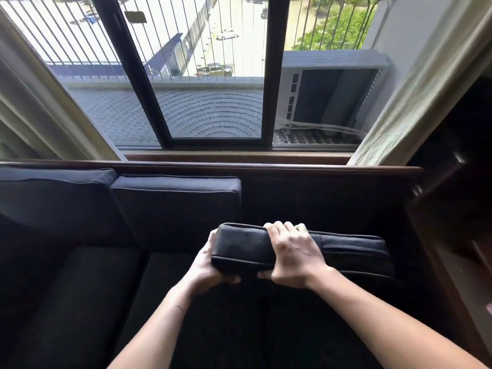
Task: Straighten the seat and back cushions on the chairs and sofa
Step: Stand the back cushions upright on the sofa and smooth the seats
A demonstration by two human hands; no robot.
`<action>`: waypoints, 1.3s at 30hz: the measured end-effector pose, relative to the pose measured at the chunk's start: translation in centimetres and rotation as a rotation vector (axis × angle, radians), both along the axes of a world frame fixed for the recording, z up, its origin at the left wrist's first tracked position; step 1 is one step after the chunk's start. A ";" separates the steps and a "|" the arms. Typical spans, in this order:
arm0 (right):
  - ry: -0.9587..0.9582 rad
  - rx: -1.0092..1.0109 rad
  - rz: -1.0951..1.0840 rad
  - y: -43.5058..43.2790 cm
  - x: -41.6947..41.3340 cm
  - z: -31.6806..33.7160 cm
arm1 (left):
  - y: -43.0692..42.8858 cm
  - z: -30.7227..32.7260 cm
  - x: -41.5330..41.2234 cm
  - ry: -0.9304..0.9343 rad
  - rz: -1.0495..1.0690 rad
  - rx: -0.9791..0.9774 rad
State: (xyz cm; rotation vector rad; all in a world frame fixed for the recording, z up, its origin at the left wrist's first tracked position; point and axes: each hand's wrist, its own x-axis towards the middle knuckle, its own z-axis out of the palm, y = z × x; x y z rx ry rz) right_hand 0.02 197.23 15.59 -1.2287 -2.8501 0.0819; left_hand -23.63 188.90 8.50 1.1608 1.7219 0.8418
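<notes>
The person holds a dark back cushion point(300, 253) above the sofa point(80, 288) seat, at its right end. The left hand point(206, 265) clasps its left end from below; the right hand point(291, 251) is closed over its top edge, fingers curled behind.

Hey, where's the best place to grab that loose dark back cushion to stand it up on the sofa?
Grip the loose cushion along its long top edge, hands spread wide, coming from the front. It is long, so both hands bunched at its left end leave the right end unsupported.

dark cushion point(346, 251) held edge-up over sofa point(319, 187)
</notes>
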 end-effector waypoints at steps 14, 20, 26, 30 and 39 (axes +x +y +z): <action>0.444 -0.281 -0.125 10.0 17.6 3.3 | 7.7 7.3 14.2 0.071 0.001 0.108; 0.731 -0.402 -0.251 12.6 26.8 -1.1 | 15.1 9.6 25.1 0.539 -0.244 0.159; 1.004 -0.517 -0.633 12.6 30.0 -7.4 | 17.6 1.4 34.8 0.809 -0.442 0.104; 0.937 -0.407 -0.908 14.2 33.1 -10.7 | 17.9 -3.5 36.8 0.820 -0.459 0.243; 0.891 -0.136 -1.046 14.7 33.4 -14.0 | 12.2 -7.1 27.7 1.087 0.015 -0.029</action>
